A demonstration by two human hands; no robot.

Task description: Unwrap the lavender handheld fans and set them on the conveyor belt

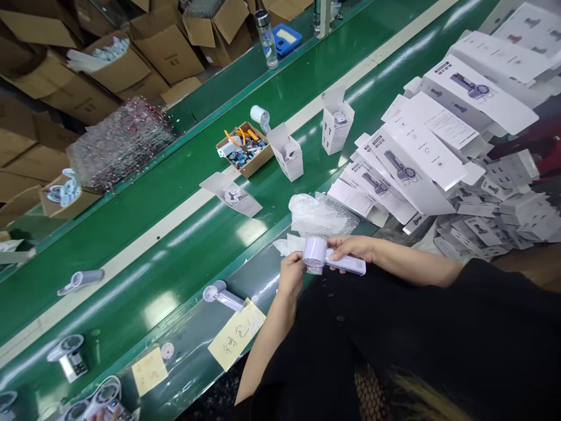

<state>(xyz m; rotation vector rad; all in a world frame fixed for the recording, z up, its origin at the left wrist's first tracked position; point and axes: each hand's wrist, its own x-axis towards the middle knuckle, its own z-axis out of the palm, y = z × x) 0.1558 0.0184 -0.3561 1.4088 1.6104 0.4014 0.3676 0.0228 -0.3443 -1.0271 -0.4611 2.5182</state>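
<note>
A pale lilac handheld fan (326, 257) lies across both my hands just in front of my body, above the near edge of the green conveyor belt (184, 234). My left hand (291, 273) is closed round the fan's round head, where a bit of bubble wrap (314, 269) hangs below. My right hand (350, 247) is closed on the fan's handle, which sticks out to the right. A crumpled heap of clear bubble-wrap bags (318, 213) lies on the belt right behind my hands.
Flat white printed cartons (416, 158) are heaped at the right. Two upright open cartons (287, 153) (336, 126), a small cardboard box of parts (243, 149) and loose fans (223, 295) (81, 279) sit on the belt. Yellow notes (236, 333) are stuck to its near rail. Cardboard boxes (166, 47) stand beyond.
</note>
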